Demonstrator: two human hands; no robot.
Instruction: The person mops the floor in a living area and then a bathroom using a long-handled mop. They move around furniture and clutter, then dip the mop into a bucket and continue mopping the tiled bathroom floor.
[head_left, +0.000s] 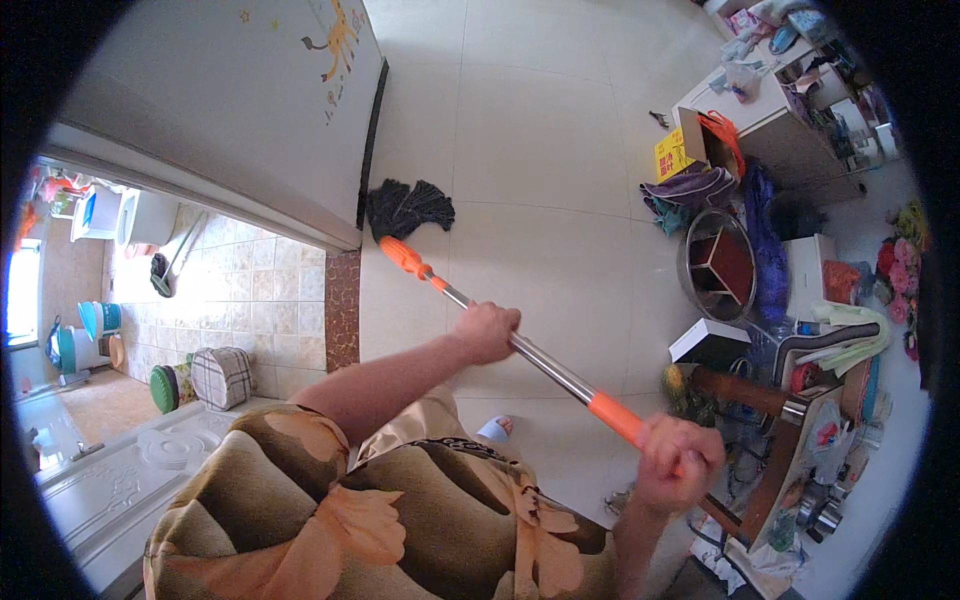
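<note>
A mop with a steel and orange handle (555, 366) runs diagonally across the view. Its dark mop head (409, 208) lies on the pale tiled floor (540, 165), against the black base strip of the white wall at the left. My left hand (487, 332) is closed around the steel part of the handle, about midway along. My right hand (681, 461) grips the orange upper end at the lower right and looks slightly blurred.
At the right, a round metal-rimmed container (720, 266), a yellow box (671, 156), a white box (709, 341) and a wooden frame (780, 465) stand among clutter. A doorway at the left shows a tiled room with buckets (99, 321) and a covered stool (221, 377).
</note>
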